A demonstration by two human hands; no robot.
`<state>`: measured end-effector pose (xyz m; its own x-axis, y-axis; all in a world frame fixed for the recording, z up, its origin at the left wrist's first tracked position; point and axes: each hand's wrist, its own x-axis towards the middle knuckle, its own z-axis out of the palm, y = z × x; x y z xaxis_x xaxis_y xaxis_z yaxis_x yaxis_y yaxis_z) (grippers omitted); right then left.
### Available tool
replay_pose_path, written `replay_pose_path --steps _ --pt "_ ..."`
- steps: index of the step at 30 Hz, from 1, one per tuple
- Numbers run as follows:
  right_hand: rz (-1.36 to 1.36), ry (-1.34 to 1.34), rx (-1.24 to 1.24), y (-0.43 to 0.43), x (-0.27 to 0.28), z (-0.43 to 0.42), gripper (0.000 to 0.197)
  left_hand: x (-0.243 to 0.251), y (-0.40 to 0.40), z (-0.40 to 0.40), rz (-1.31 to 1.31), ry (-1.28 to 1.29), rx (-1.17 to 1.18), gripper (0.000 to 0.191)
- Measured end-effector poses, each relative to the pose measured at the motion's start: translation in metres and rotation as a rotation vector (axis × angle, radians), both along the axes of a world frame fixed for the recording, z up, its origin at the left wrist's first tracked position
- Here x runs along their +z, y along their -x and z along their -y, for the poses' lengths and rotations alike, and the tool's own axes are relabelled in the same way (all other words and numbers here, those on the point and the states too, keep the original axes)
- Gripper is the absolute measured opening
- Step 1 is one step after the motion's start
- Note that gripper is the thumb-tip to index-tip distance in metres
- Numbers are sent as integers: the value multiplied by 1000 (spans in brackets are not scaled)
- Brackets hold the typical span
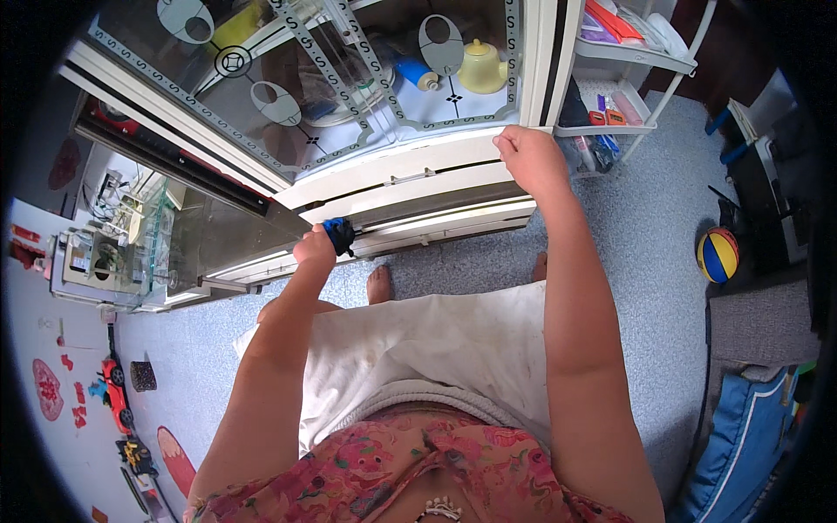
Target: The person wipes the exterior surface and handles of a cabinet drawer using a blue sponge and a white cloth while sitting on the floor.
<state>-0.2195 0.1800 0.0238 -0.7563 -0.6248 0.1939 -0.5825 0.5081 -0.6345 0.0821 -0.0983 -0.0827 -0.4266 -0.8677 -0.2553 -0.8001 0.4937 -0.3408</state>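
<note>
My left hand is closed around a small blue-and-black bundle, perhaps cloth; its exact kind is unclear. It is in front of the drawer fronts of a white cabinet. At the cabinet's right front corner, my right hand has its fingers curled against the ledge below the glass doors, and nothing shows in it. Behind the patterned glass stand a pale yellow teapot and, lying on its side, a blue tube-shaped container.
A white tiered rack with small items stands right of the cabinet. Farther right are a ball and a blue cushion-like item. A glass shelf unit is at left, with a red toy car along the wall.
</note>
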Motion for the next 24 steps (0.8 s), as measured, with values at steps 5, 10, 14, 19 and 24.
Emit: replay_pose_path --steps 5,10,14,19,24 --pt "-17 18 0 7 -3 -7 23 7 27 -26 -82 -67 8 34" --pt "-24 -1 6 7 0 -4 24 17 82 -79 -137 -141 -179 32" --pt "-9 -9 5 3 4 -3 25 10 138 -129 -221 -214 -333 27" --pt "-8 34 6 9 0 -5 23 1 211 -192 -315 -247 -480 23" --pt "-73 133 -2 15 -9 -4 23 -11 254 -217 -295 -301 -588 23"
